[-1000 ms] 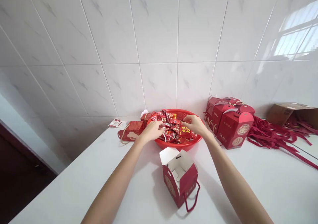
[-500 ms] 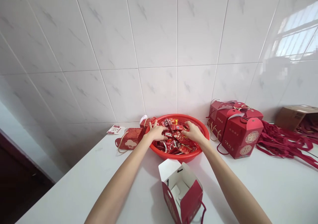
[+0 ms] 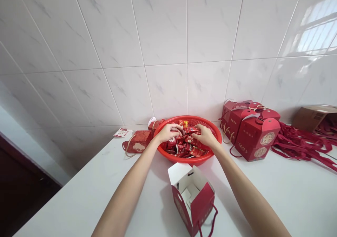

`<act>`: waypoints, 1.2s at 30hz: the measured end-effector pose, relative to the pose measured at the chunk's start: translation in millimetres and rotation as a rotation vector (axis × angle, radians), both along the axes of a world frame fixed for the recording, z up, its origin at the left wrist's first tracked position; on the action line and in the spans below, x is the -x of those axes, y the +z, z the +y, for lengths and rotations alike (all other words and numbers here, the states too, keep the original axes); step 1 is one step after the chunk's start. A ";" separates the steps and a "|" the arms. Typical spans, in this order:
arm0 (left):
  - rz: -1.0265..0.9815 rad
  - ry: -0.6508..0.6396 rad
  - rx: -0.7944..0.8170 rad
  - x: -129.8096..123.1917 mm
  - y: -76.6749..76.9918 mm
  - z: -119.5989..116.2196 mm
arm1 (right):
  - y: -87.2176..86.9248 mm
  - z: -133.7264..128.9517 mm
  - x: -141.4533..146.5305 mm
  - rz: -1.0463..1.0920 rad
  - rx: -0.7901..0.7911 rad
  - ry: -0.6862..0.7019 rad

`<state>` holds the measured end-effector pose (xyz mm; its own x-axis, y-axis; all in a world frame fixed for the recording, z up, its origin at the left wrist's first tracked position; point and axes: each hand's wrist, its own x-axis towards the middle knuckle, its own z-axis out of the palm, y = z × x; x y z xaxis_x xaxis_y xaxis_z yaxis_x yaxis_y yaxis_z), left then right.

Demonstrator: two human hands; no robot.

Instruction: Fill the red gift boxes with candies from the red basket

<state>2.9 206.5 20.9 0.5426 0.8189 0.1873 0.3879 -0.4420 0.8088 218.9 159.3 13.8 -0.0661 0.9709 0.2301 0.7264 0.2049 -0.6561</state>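
Observation:
A red plastic basket [image 3: 218, 136] full of red-wrapped candies [image 3: 182, 149] stands against the wall. Inside its left half, my left hand [image 3: 167, 133] has its fingers curled round wrapped candy at the top of the heap. Opposite it, my right hand [image 3: 205, 137] pinches a red-wrapped candy [image 3: 190, 129] between thumb and fingers. Between my forearms, nearer to me, an open red gift box [image 3: 202, 206] shows its white inside, with flaps up and a dark red cord hanging at its right. No candy is visible in the box.
Closed red gift boxes [image 3: 256, 139] are grouped right of the basket. Beyond them lie dark red ribbons [image 3: 297, 142] and an open cardboard carton [image 3: 313, 117]. Left of the basket are a red box with a cord handle [image 3: 138, 142] and a printed card [image 3: 123, 133]. A tiled wall [image 3: 168, 89] backs the white table [image 3: 110, 170].
Both hands have moved inward over the candies, and their spread fingers have closed. The right hand now has a candy raised on the heap. The view has tipped slightly down.

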 end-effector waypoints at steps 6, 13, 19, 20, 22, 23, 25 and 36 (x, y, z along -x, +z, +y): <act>0.380 0.047 -0.057 -1.6 -4.6 3.4 | -4.7 2.3 -0.5 -0.028 -0.011 0.101; 0.572 0.072 -0.139 -0.8 -12.3 9.0 | -11.9 6.5 -0.9 -0.021 -0.074 0.179; 0.363 0.129 -0.204 0.1 -13.8 13.4 | -13.6 9.4 -1.9 0.039 -0.117 0.191; 0.279 0.117 -0.208 0.1 -13.1 12.9 | -14.1 10.2 -2.3 0.065 -0.122 0.193; 0.118 0.054 -0.182 0.0 -11.2 10.8 | -15.4 12.1 -3.1 0.130 -0.129 0.202; 0.062 0.009 -0.155 -0.1 -10.1 9.5 | -16.0 13.0 -3.4 0.167 -0.134 0.202; 0.009 -0.069 -0.100 -0.4 -8.0 7.2 | -16.4 14.0 -3.9 0.241 -0.144 0.194; 0.475 0.051 0.013 -4.4 -7.2 3.9 | -0.3 2.9 -7.6 0.663 -0.168 0.062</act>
<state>7.3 210.3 13.8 0.5249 0.8472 -0.0818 0.7368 -0.4041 0.5421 226.4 162.1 13.6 0.0862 0.9176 0.3880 0.1655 0.3709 -0.9138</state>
